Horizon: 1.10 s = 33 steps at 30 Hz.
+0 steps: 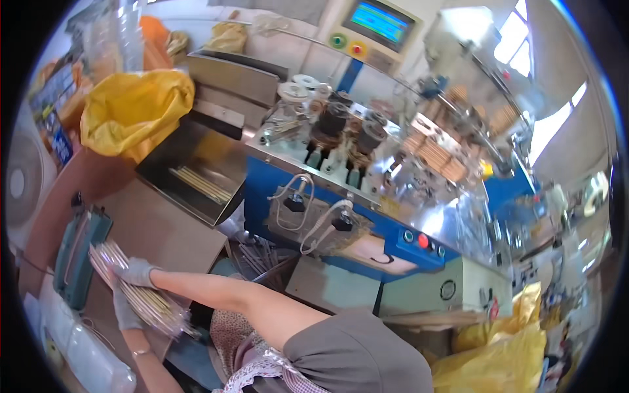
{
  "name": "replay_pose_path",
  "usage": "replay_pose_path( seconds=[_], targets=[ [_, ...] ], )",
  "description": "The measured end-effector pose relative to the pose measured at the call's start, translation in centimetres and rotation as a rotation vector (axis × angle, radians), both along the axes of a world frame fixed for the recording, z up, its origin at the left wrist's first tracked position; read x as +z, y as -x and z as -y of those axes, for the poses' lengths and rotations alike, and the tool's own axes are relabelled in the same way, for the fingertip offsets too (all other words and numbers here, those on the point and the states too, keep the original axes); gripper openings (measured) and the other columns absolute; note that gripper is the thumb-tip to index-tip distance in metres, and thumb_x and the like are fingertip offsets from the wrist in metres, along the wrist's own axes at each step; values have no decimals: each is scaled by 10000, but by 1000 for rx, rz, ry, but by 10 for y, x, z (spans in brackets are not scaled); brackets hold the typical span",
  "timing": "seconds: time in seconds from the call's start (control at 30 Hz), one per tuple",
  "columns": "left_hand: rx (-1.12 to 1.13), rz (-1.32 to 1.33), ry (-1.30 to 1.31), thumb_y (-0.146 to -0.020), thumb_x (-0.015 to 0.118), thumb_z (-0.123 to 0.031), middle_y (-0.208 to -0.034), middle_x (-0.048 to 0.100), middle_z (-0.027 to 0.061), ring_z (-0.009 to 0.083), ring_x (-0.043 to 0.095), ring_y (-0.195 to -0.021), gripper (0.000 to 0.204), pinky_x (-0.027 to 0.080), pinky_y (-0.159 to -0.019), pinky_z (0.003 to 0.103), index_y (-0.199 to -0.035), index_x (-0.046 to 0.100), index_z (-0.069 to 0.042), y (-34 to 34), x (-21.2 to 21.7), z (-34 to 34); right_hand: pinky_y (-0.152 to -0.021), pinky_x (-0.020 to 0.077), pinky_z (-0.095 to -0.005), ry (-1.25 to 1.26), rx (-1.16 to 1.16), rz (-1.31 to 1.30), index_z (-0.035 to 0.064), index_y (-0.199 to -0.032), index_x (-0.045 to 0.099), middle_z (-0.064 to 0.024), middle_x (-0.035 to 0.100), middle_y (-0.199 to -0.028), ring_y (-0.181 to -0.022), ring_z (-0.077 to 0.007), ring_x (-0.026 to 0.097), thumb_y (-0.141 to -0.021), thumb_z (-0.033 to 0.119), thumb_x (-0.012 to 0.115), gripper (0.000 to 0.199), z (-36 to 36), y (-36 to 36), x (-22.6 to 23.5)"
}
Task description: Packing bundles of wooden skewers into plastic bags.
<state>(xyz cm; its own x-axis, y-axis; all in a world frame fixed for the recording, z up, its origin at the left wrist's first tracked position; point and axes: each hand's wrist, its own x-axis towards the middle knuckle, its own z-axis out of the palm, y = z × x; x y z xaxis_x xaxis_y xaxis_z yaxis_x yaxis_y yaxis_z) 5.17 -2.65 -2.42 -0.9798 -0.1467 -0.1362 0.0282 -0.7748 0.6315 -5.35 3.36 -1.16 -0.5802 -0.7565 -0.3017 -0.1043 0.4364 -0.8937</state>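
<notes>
A bundle of thin pale wooden sticks (143,298) in a clear plastic bag lies slanted at the lower left, over the brown tabletop's near edge. My right hand (136,272), in a pale grey glove, is closed over the bundle's upper side. From below, my left hand (127,309), gloved too, grips its left side; some of its fingers are hidden behind the bundle. Just beyond the bundle's far end stands a long teal bag sealer (83,257).
A metal tray (226,167) beyond the brown table (154,213) holds several loose sticks. Behind it hangs a yellow bag (137,108). A blue-fronted machine (259,190) with rollers fills the centre and right. Clear plastic bags (98,357) lie at the lower left.
</notes>
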Motion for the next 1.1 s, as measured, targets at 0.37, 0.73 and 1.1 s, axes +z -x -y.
replay_pose_path(
  seconds=[0.37,0.73,1.1],
  targets=[
    [633,44,990,-703,753,-103,-979,575,35,161,579,-900,542,504,-787,280,-1178,512,-1,-58,106,-34,-1120,218,-326,706,249,-180,-29,-1444,145,-185,262,-1455,-1357,-295,237,-497,390,866,1262,-58,-18,151],
    [565,-65,1396,-564,876,-250,-1274,514,120,209,505,-1149,1118,420,-993,340,-1443,209,-68,-52,71,-22,-920,470,-349,769,306,63,115,-1484,60,-134,454,-1299,-1118,-226,522,-586,20,839,1193,-64,-53,140],
    [38,427,1007,-611,771,-558,-1100,580,299,391,604,-1013,1099,479,-871,391,-1358,243,52,-132,89,-153,-787,476,-276,233,523,502,67,-1052,610,-55,607,-914,-889,-148,577,-727,193,746,374,-135,-53,101]
  ],
)
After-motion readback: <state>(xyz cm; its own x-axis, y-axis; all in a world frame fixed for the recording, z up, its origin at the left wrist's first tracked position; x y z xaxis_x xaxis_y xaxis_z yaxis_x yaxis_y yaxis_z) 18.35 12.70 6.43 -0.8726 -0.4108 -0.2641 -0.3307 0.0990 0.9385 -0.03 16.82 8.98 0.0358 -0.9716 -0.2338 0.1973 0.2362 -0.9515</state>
